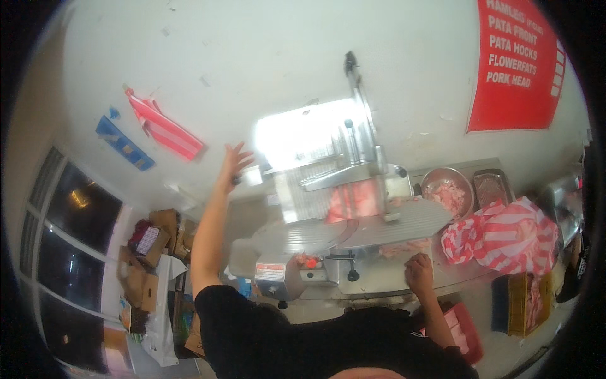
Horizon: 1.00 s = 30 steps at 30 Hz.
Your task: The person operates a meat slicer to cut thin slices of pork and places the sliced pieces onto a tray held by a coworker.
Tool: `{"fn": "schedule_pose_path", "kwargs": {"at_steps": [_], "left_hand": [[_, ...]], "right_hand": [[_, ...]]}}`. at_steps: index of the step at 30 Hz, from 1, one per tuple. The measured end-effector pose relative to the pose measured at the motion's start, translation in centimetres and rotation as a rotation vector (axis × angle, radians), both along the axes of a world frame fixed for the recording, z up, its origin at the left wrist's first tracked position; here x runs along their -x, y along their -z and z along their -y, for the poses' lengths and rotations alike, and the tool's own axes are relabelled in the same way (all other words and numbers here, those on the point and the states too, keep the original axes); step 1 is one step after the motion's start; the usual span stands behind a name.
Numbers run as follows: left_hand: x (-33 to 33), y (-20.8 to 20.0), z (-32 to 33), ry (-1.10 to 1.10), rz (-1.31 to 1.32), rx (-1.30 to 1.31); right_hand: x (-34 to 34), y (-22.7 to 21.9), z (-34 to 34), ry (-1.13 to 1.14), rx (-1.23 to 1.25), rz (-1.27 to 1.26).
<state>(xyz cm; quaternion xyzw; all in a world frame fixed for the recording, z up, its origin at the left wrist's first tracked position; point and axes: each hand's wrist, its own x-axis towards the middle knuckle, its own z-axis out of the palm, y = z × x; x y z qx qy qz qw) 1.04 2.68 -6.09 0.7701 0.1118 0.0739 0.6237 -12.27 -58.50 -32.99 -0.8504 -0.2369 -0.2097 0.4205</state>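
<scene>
A metal meat slicer (315, 234) stands in front of me with a block of pink meat (356, 201) on its ridged carriage. My left hand (233, 165) is raised at the carriage's left side, fingers spread, its palm beside a dark knob (237, 180). Whether the palm touches the knob I cannot tell. To the right of the slicer's base, my right hand (418, 273) hangs over the counter edge with its fingers curled in. What those fingers hold, if anything, is hidden. Thin meat slices (404, 247) lie on the tray below the blade, just beyond that hand.
A steel bowl of meat pieces (449, 192) and a rectangular metal pan (492, 187) sit at the back right. Before them lie red-and-white striped bags (514, 235). A yellow crate (522, 303) and a pink tub (464, 328) are lower right. Cardboard boxes (142, 278) pile up at left.
</scene>
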Motion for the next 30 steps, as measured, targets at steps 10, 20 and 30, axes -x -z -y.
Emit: {"fn": "schedule_pose_path", "kwargs": {"at_steps": [10,20,30], "left_hand": [[9.9,-1.9,-8.1,-0.431,0.455,-0.225],[30.9,9.0,7.4,-1.133,0.907,-0.295],[21.2,27.1,38.3,-0.259,0.171,0.084]], "right_hand": [[0.2,-0.8,-0.3,-0.001,-0.017,0.016],[0.3,0.2,0.5,-0.032,-0.012,-0.062],[0.3,0.9,1.4,-0.111,0.088,-0.002]]}}
